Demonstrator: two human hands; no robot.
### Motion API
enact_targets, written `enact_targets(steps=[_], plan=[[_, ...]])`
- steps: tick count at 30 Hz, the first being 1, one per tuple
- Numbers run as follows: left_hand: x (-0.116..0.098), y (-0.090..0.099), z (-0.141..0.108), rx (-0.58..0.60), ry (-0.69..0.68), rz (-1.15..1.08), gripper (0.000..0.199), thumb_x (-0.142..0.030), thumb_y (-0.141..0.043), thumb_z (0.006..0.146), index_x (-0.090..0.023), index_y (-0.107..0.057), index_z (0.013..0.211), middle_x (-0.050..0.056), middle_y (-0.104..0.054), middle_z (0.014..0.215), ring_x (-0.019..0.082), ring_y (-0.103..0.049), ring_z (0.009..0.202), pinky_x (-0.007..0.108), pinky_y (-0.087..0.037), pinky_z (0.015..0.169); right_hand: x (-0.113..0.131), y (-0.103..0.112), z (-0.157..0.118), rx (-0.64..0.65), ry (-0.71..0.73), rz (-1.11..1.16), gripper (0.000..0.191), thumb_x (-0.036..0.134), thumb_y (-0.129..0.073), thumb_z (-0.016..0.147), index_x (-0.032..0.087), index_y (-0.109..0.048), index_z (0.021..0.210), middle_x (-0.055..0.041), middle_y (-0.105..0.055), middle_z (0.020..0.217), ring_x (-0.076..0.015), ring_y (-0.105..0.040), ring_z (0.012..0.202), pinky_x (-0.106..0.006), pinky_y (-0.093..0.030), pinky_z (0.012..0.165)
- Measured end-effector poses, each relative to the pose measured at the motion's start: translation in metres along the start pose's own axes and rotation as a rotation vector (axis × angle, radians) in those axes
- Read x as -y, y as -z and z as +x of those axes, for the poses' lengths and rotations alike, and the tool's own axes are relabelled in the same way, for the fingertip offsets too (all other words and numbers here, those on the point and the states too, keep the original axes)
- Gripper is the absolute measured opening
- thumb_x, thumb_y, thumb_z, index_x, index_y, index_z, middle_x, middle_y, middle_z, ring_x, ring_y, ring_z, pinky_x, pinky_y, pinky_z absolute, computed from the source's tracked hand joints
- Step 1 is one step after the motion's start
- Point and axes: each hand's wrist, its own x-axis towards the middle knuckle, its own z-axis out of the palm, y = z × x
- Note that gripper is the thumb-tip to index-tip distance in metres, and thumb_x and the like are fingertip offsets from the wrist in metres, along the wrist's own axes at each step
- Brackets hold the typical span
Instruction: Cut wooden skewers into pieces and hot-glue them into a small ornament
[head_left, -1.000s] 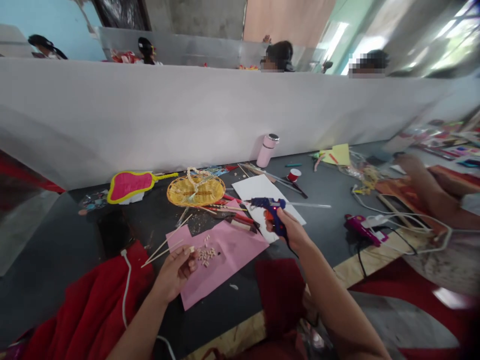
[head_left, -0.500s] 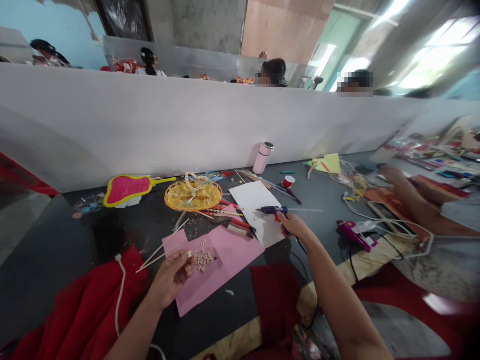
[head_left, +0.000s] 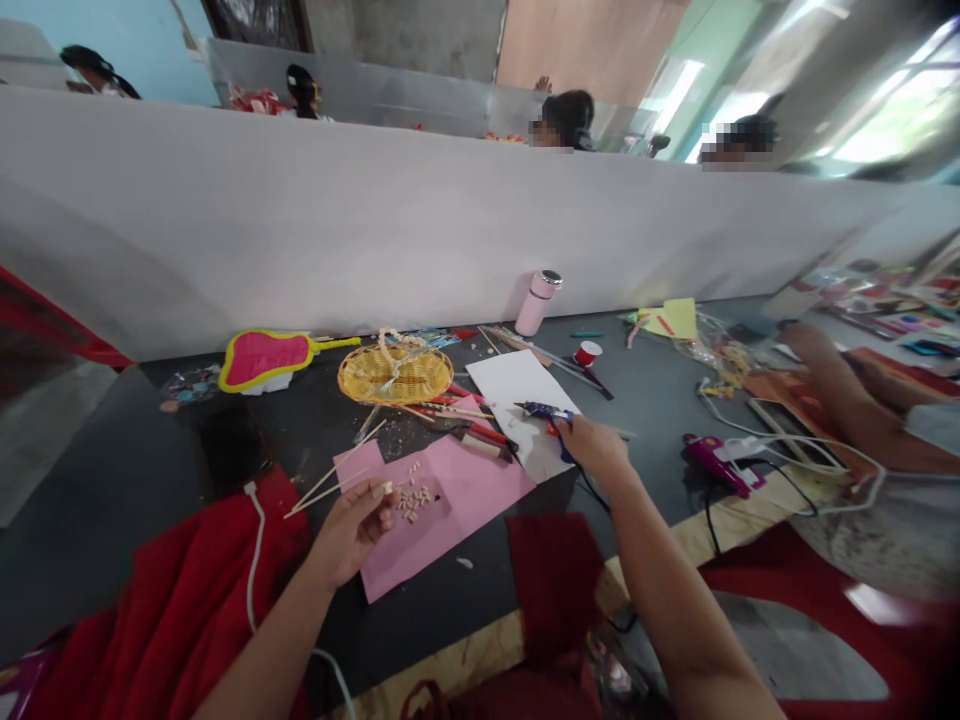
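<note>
My left hand (head_left: 358, 530) pinches a small pale wooden piece (head_left: 388, 488) between thumb and fingertips, above a folded pink sheet of paper (head_left: 480, 480). Just right of the fingers, a loose pile of similar small pieces (head_left: 412, 500) lies on that paper. A blue glue gun (head_left: 546, 411) is in my right hand (head_left: 594, 450), its nozzle pointing left over a white sheet (head_left: 510, 375). My right fingers wrap round the handle and are partly hidden. The black cord (head_left: 592, 490) hangs below the hand.
Behind the papers are a yellow wicker basket (head_left: 360, 378), a pink bottle (head_left: 538, 303) and a red thread spool (head_left: 587, 353). Thin sticks (head_left: 337, 485) lie left. A magenta glue gun (head_left: 720, 462) rests right, near another person's arm (head_left: 840, 400). A white partition (head_left: 375, 220) stands behind.
The view has tilted slightly, so the table scene sits higher and farther right. My right hand has closed further over the rear of the glue gun. My left hand keeps its pinch.
</note>
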Motion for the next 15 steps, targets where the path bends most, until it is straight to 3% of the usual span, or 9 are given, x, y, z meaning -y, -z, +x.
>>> enact_targets(steps=[3,8,15], plan=[[0.001,0.002,0.001,0.011,-0.009,0.001,0.010,-0.020,-0.065,0.075,-0.011,-0.062,0.076,0.004,-0.060,0.070,0.006,-0.047,0.053,0.018,-0.040,0.051,0.009,0.011,-0.015,-0.062,0.093,-0.082,0.043,0.050,-0.035,0.088,0.015,-0.060,0.094,-0.0162,-0.064,0.094,-0.0276,-0.061,0.088,-0.035,-0.041,0.071],[0.001,0.001,0.002,0.017,-0.005,-0.009,0.011,-0.020,-0.065,0.075,-0.010,-0.061,0.075,0.004,-0.060,0.070,0.005,-0.047,0.052,0.018,-0.039,0.051,0.052,0.010,-0.056,-0.221,0.511,0.046,0.025,0.035,-0.041,0.089,0.019,-0.058,0.100,-0.0075,-0.065,0.093,-0.0188,-0.060,0.080,-0.025,-0.040,0.065],[-0.001,0.001,0.000,-0.013,-0.010,0.009,0.011,-0.021,-0.066,0.073,-0.012,-0.061,0.075,0.004,-0.061,0.070,0.007,-0.048,0.053,0.019,-0.039,0.051,0.125,-0.051,-0.108,-0.075,1.072,0.349,0.017,0.020,-0.044,0.088,0.019,-0.058,0.099,-0.0066,-0.063,0.094,-0.0177,-0.056,0.087,-0.028,-0.043,0.076]])
